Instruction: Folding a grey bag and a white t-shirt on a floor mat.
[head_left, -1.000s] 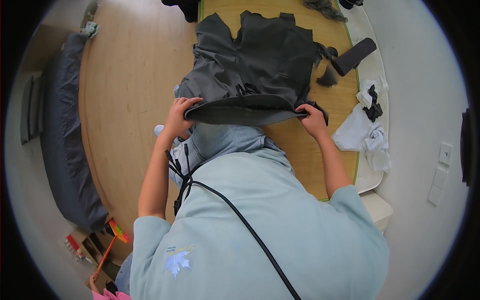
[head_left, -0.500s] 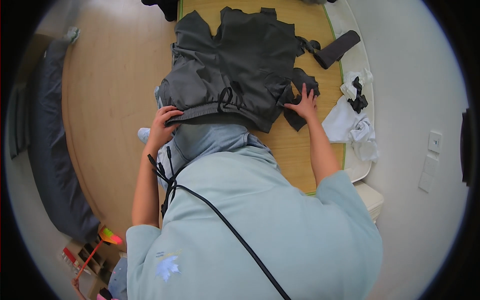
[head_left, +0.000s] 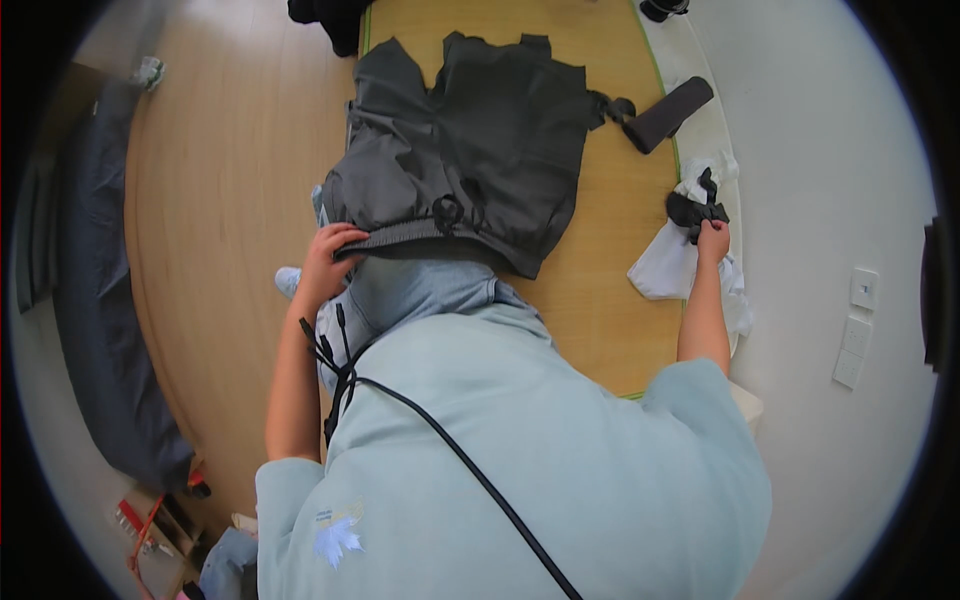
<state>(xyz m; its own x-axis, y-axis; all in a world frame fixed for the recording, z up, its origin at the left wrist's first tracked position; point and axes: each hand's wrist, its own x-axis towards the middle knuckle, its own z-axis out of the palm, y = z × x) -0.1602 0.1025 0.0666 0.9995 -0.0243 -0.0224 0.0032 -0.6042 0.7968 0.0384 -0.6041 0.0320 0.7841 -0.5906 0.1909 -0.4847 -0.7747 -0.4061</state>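
Dark grey drawstring shorts (head_left: pixel 500 130) lie spread over the wooden mat, their gathered waistband towards me and a black cord tied at its middle. My left hand (head_left: pixel 335 255) is closed on the left end of the waistband, fingers over the top and thumb below. Off to the right, my right hand (head_left: pixel 712 240) reaches past the mat's edge. Its fingers are closed on a dark fabric piece (head_left: pixel 690 210), which lies over a white cloth (head_left: pixel 665 262). The fingertips are partly hidden by the fabric.
A rolled dark grey cloth (head_left: pixel 670 115) rests across the mat's right edge, near small dark scraps (head_left: pixel 608 107). The wall with switches (head_left: pixel 850 352) stands close on the right. A black cable (head_left: pixel 450 440) crosses my shirt.
My right hand has moved right, from beside the shorts to the white cloth. The dark fabric piece beside the shorts has gone with it. My left hand stays at the waistband.
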